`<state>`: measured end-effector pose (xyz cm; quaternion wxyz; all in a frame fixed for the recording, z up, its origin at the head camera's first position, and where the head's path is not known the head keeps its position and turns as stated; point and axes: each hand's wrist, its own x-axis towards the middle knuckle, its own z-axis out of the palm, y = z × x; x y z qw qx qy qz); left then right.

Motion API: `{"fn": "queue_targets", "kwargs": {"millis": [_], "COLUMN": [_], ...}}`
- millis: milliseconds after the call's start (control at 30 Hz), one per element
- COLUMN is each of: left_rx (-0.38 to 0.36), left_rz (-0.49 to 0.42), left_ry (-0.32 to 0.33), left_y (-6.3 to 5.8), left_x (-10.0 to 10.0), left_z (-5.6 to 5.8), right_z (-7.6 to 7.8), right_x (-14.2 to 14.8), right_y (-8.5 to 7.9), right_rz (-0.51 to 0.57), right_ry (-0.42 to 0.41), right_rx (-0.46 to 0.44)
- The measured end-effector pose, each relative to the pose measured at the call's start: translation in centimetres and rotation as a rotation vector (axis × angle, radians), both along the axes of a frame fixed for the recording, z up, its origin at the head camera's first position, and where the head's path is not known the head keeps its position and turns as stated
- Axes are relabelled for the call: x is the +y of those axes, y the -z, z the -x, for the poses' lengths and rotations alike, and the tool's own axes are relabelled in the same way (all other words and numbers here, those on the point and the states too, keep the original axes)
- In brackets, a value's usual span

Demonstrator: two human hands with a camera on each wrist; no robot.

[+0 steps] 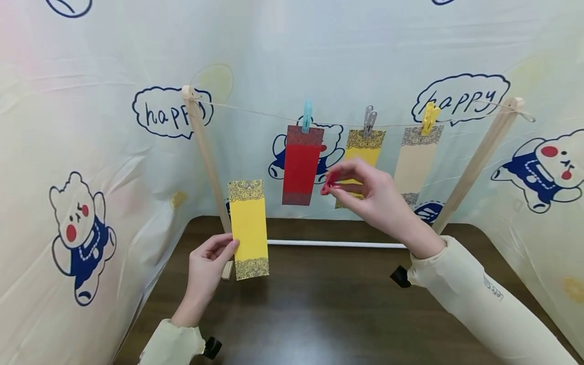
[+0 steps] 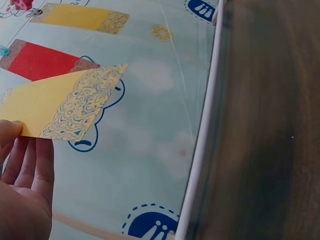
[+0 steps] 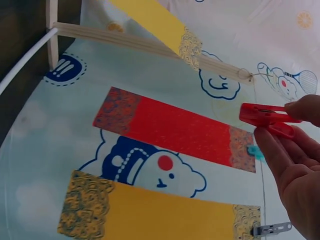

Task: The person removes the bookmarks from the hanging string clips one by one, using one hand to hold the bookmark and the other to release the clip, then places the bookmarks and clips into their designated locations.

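Note:
My left hand (image 1: 211, 271) pinches the left edge of a yellow paper strip (image 1: 248, 228) with patterned ends, held upright left of the hanging strips. A red clothespin (image 3: 267, 117) is pinched between the thumb and fingers of my right hand (image 1: 376, 195), raised in front of the line. From the string (image 1: 260, 112) hang a red strip (image 1: 302, 167) on a blue clothespin (image 1: 307, 116), a second yellow strip (image 1: 365, 144) on a grey clothespin (image 1: 369, 121), and a beige strip (image 1: 417, 162) on a yellow clothespin (image 1: 430, 119). My right hand partly covers the second yellow strip.
Two wooden posts, left (image 1: 205, 152) and right (image 1: 479, 162), carry the string. A white rod (image 1: 337, 244) runs low between them above the dark wooden table (image 1: 310, 304). Behind stands a printed cloth (image 1: 255, 45) with cartoon bears.

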<state>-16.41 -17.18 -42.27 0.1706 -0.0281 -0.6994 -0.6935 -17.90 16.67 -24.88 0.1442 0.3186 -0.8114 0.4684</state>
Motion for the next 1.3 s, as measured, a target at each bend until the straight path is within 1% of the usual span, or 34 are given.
{"fn": "queue_targets", "kwargs": {"millis": [67,167,267,367,533,667,833,967,1100,1233,1300], "left_rx": [-0.001,-0.002,-0.013,-0.024,-0.021,-0.014,-0.008,-0.003,0.0,0.005,0.0], "left_rz": [0.009,0.03,0.047,0.058,0.06,0.034,-0.025,-0.039,-0.028,-0.008,0.019], "left_ry": [0.001,0.009,0.017,0.029,0.047,0.059,0.085,0.103,0.112,0.119,0.124], "left_y": [0.4,0.7,1.0,1.2,1.8,2.2,2.8,3.2,3.5,3.7,3.7], "left_x": [0.0,0.0,-0.1,-0.2,-0.4,-0.4,-0.2,-0.1,-0.1,-0.1,-0.2], "left_z": [-0.2,-0.3,-0.5,-0.7,-0.8,-0.9,-0.9,-1.0,-1.1,-1.2,-1.2], "right_z": [-0.4,-1.0,-1.4,-1.6,-1.6,-1.8,-2.1,-2.5,-3.0,-3.2,-3.4], "right_x": [0.5,1.2,1.8,2.5,3.6,4.5,5.8,6.9,7.9,8.7,9.2], "right_y": [0.6,1.4,2.2,3.2,4.7,5.6,6.7,7.9,9.0,10.0,10.7], "right_rz": [0.013,0.047,0.06,0.05,0.027,0.035,0.063,0.087,0.098,0.106,0.112], "right_ry": [0.013,0.016,0.013,0.017,0.032,0.04,0.057,0.076,0.112,0.138,0.15], "right_rx": [0.0,0.037,0.061,0.051,0.036,0.029,0.047,0.013,-0.023,-0.017,-0.022]}}
